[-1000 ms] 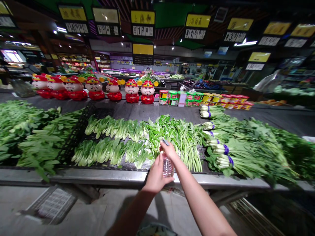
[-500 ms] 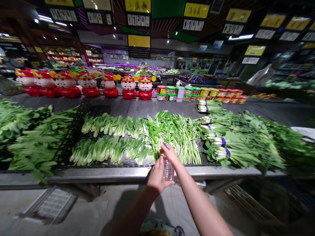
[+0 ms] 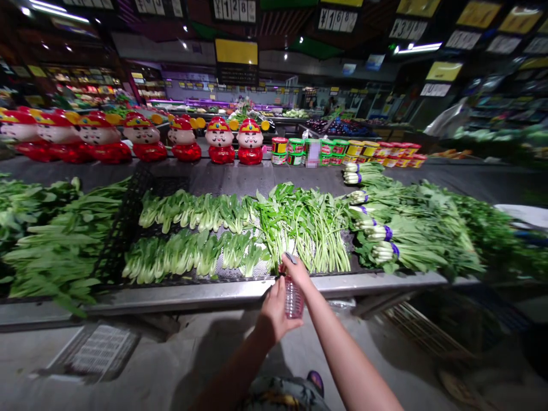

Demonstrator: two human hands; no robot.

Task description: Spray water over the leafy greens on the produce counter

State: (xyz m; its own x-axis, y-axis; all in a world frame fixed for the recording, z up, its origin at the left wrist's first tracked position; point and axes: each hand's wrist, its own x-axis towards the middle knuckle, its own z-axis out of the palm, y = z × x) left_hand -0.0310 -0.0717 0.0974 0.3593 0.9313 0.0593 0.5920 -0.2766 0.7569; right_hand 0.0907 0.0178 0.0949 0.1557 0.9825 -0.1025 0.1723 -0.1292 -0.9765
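Between my hands is a clear, pinkish spray bottle (image 3: 293, 299) with a ribbed body, held upright in front of the counter's metal edge. My left hand (image 3: 274, 313) cups its body from the left, thumb under the lower part. At the top, my right hand (image 3: 296, 270) is closed around the head, where a grey piece (image 3: 291, 258) shows; its fingers are partly hidden. Just beyond the bottle lie long-stemmed leafy greens (image 3: 308, 228). To their left are two rows of small bok choy (image 3: 188, 254).
Purple-banded bunches of greens (image 3: 385, 251) lie to the right, and loose leafy greens (image 3: 64, 240) to the left. Red figurine jars (image 3: 250, 142) and stacked small tubs (image 3: 338, 149) line the back. A grey crate (image 3: 100, 349) sits on the floor beneath the metal counter edge (image 3: 171, 295).
The view has tilted down slightly, so the shelf and price signs sit higher. Both hands keep their hold on the spray bottle, and a shoe now shows more at the bottom.
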